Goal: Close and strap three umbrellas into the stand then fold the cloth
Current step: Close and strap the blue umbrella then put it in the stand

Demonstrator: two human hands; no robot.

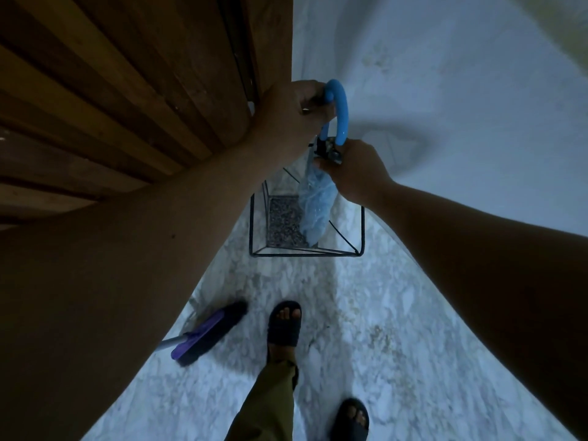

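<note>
A light blue umbrella (316, 208) with a curved blue handle (339, 109) hangs upright, its closed canopy reaching down into a black wire umbrella stand (254, 224) on the floor. My left hand (286, 113) grips the handle near its top. Just below the handle, my right hand (353, 170) pinches the gathered canopy and the dark parts around the shaft. The stand's speckled base shows beside the canopy; I see no other umbrella inside it. No cloth is in view.
A brown wooden slatted door (127, 90) fills the left side, close to my left arm. A purple broom head (206, 332) lies on the pale marble floor (381, 313) near my sandalled feet (284, 323). A pale wall (461, 74) stands behind the stand.
</note>
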